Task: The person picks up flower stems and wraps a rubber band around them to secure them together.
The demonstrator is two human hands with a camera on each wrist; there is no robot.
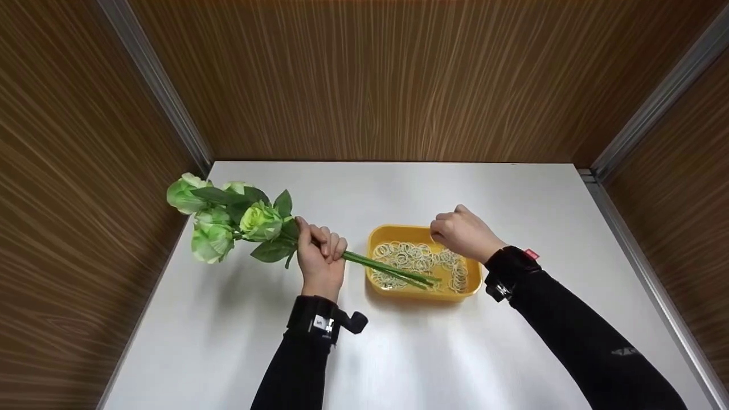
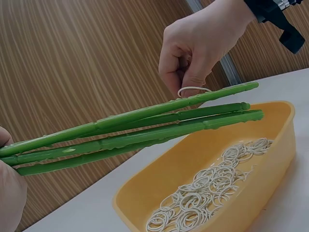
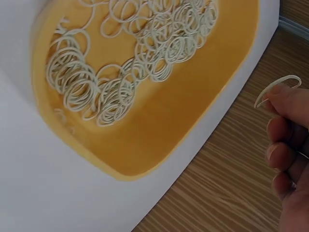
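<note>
Three green stems (image 2: pixel 145 128) are gripped in the left hand (image 1: pixel 320 256); the right hand (image 1: pixel 462 232) pinches one rubber band (image 2: pixel 194 90) above the yellow tray (image 1: pixel 424 290). No readable writing.

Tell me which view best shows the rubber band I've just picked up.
Left wrist: the rubber band hangs looped from the right hand, just above the stems. Right wrist shows it edge-on at the fingertips. Head view hides it.

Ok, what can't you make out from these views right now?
- Head view: the rubber band in the right hand is too small to see.
- Left wrist view: left hand and stems cut off by left edge.
- Right wrist view: yellow tray cut off at top.
</note>
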